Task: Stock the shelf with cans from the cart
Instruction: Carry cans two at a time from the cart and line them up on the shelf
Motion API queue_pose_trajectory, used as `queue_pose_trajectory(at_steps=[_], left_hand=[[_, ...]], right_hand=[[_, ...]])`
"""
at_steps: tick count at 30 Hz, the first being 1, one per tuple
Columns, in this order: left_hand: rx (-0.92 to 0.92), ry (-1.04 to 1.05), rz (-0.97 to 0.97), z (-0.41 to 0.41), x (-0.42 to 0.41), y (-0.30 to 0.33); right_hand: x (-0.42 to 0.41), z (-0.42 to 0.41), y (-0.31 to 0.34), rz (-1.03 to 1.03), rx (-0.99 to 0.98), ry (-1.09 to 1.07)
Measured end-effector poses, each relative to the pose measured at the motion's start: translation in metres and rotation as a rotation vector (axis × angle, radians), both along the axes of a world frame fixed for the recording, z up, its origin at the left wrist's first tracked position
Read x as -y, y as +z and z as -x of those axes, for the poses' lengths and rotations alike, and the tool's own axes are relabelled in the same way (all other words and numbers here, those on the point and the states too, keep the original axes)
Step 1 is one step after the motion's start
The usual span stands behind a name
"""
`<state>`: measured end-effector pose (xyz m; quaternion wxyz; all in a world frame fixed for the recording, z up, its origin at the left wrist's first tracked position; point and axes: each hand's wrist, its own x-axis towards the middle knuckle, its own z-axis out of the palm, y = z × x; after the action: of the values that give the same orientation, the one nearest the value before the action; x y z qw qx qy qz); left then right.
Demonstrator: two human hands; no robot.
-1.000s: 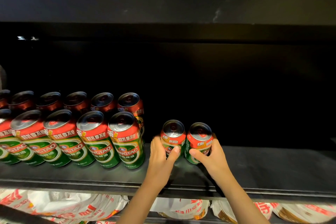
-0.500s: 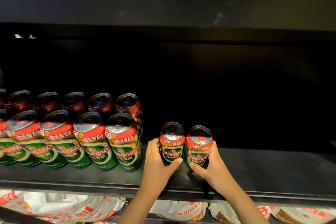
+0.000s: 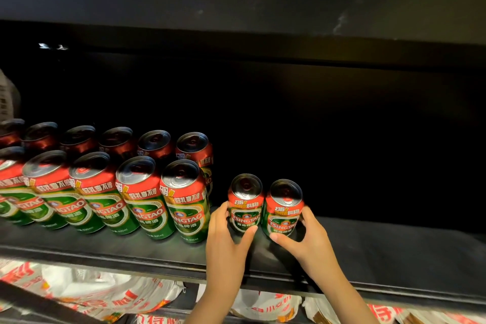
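Both small cans are sitting a little further right and deeper on the shelf (image 3: 394,252) than a second ago, and their TSINGTAO labels, half turned away before, are now facing the front. The left hand (image 3: 223,239) is wrapping around the left small can (image 3: 246,205), its grip closing on the can with the fingers at the can's left side and the thumb pressing low on its front. The right hand (image 3: 307,237) is doing the same with the right small can (image 3: 284,209), fingers curling round the right side and thumb lying under the label. These two cans are standing upright, touching or nearly touching each other, near the front edge of the dark shelf.

Just to their left, the front row of tall cans (image 3: 147,197) is running off toward the left edge, red tops and green bodies, labels forward. The nearest tall can (image 3: 186,202) is standing just beside the left hand. Behind it, the back row of cans (image 3: 118,139) is sitting in deep shadow, so only the lids and red shoulders are showing.

Below the shelf, white packages with red print (image 3: 86,287) are lying on the lower level.
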<state>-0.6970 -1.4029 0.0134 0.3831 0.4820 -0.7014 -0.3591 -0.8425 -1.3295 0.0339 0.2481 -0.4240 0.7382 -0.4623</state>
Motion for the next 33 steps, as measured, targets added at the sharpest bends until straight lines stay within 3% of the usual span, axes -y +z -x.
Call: queue_pose_trajectory(at_steps=[17, 33], left_hand=[[0.027, 0.21, 0.012, 0.013, -0.011, 0.004], [0.018, 0.279, -0.053, 0.029, -0.002, 0.008]], right_hand=[[0.011, -0.004, 0.0, 0.0, 0.02, -0.009], [0.033, -0.002, -0.01, -0.027, 0.001, -0.007]])
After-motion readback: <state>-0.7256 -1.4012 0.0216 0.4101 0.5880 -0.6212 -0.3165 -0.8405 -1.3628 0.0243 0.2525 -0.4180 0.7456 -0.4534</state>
